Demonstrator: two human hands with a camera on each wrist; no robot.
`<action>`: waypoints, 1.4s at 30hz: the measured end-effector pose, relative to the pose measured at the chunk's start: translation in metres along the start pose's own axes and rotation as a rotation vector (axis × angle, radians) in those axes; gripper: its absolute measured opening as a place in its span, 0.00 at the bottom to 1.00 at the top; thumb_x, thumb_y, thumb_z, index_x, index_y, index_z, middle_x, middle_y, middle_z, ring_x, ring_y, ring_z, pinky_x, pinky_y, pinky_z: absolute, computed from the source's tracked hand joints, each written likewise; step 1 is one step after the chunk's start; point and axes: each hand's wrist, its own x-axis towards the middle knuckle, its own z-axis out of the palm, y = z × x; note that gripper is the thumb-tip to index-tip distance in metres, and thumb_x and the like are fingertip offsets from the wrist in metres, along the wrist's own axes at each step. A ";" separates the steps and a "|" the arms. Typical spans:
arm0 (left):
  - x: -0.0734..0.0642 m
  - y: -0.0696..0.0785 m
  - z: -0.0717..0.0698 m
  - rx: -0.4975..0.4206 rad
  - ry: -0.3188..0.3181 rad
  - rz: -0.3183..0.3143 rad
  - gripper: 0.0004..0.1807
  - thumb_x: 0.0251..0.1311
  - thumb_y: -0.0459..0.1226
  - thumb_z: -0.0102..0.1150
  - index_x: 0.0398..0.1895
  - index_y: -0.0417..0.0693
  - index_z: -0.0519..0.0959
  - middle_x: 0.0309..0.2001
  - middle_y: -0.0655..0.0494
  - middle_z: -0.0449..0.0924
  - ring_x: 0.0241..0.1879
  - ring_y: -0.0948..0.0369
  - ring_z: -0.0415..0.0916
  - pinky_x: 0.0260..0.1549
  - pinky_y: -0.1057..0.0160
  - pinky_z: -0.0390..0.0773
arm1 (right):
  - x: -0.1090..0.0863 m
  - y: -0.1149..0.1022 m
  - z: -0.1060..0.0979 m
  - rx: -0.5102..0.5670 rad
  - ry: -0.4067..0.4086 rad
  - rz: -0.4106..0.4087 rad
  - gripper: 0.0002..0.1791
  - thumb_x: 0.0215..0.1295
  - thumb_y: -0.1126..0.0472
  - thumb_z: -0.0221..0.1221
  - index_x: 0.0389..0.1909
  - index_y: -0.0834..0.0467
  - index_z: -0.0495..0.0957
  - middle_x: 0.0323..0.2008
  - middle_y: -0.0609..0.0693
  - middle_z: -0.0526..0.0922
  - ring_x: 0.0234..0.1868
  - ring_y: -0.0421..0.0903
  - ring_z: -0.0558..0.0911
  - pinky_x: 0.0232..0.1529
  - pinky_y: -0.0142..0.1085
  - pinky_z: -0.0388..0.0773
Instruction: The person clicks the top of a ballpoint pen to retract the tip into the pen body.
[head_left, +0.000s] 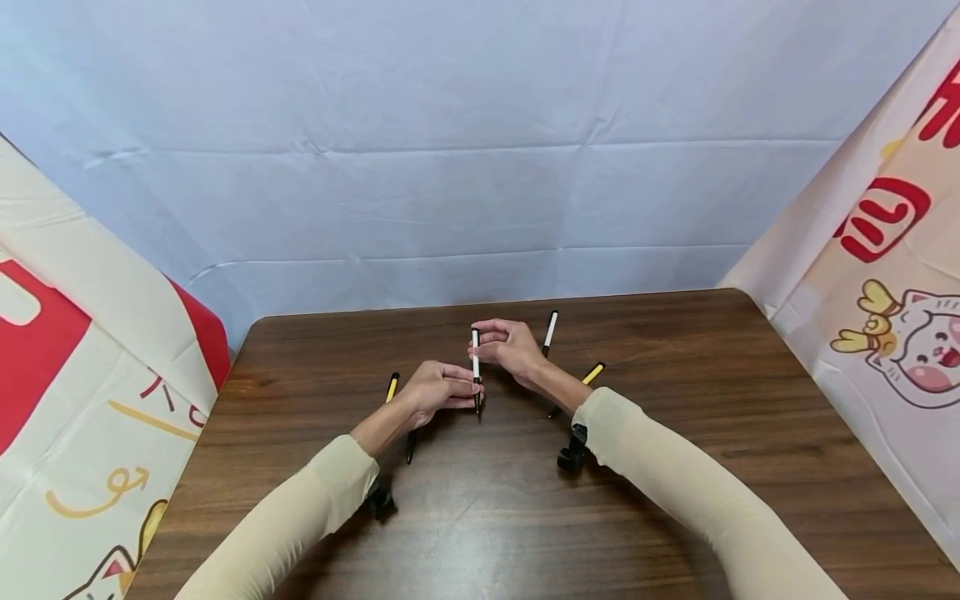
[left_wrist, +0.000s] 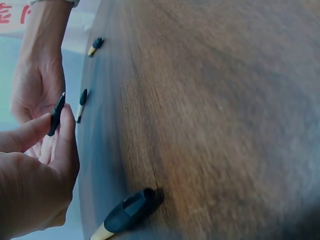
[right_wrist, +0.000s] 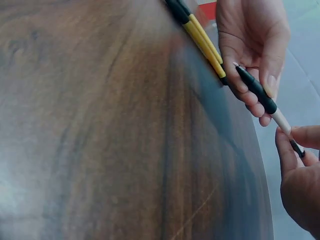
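Observation:
Both hands pinch one white pen with a black grip and tip [head_left: 476,358], held lengthwise over the table with its tip toward the person. My left hand [head_left: 431,392] has thumb and fingers on the black grip near the tip, also plain in the left wrist view, where the pen [left_wrist: 57,114] points up. My right hand [head_left: 512,348] holds the white end; in the right wrist view its thumb and fingers [right_wrist: 300,185] close on the pen's [right_wrist: 257,91] white barrel near the black end. A yellow pen [head_left: 392,387] lies partly hidden under the left wrist.
Beyond the right wrist lies another white pen [head_left: 551,329]. A yellow pen [head_left: 594,373] lies partly under the right forearm. The brown wooden table [head_left: 465,533] ends at a pale cloth backdrop [head_left: 450,167], with printed cloths at both sides.

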 end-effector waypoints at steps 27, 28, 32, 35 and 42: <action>-0.007 -0.009 -0.010 0.100 0.031 0.035 0.14 0.66 0.21 0.66 0.53 0.23 0.81 0.38 0.47 0.90 0.41 0.59 0.89 0.45 0.58 0.90 | -0.008 0.005 0.011 0.008 -0.021 0.003 0.36 0.65 0.79 0.65 0.75 0.69 0.68 0.43 0.62 0.88 0.41 0.47 0.91 0.49 0.39 0.89; -0.008 -0.009 -0.011 0.102 0.034 0.034 0.14 0.65 0.21 0.67 0.53 0.23 0.81 0.38 0.47 0.89 0.41 0.60 0.89 0.44 0.58 0.90 | -0.008 0.005 0.013 0.007 -0.021 0.003 0.36 0.65 0.79 0.65 0.74 0.70 0.68 0.43 0.62 0.88 0.41 0.47 0.91 0.49 0.39 0.89; -0.010 -0.011 -0.013 0.107 0.038 0.037 0.15 0.64 0.20 0.67 0.53 0.23 0.81 0.37 0.48 0.89 0.39 0.60 0.88 0.43 0.58 0.90 | -0.010 0.006 0.017 0.003 -0.016 0.005 0.37 0.63 0.80 0.66 0.74 0.70 0.68 0.42 0.63 0.88 0.40 0.47 0.91 0.48 0.39 0.89; -0.013 -0.011 -0.015 0.112 0.035 0.041 0.15 0.64 0.20 0.66 0.53 0.22 0.80 0.37 0.48 0.89 0.39 0.60 0.88 0.43 0.59 0.90 | -0.011 0.007 0.020 0.000 -0.012 0.009 0.37 0.63 0.80 0.66 0.73 0.70 0.69 0.42 0.64 0.88 0.40 0.47 0.90 0.48 0.39 0.89; -0.019 -0.014 -0.018 0.147 0.029 0.069 0.16 0.63 0.19 0.66 0.53 0.22 0.81 0.39 0.45 0.90 0.38 0.61 0.88 0.43 0.60 0.90 | -0.015 0.008 0.027 -0.012 -0.001 0.016 0.37 0.62 0.80 0.66 0.73 0.71 0.69 0.42 0.63 0.88 0.42 0.48 0.90 0.48 0.39 0.89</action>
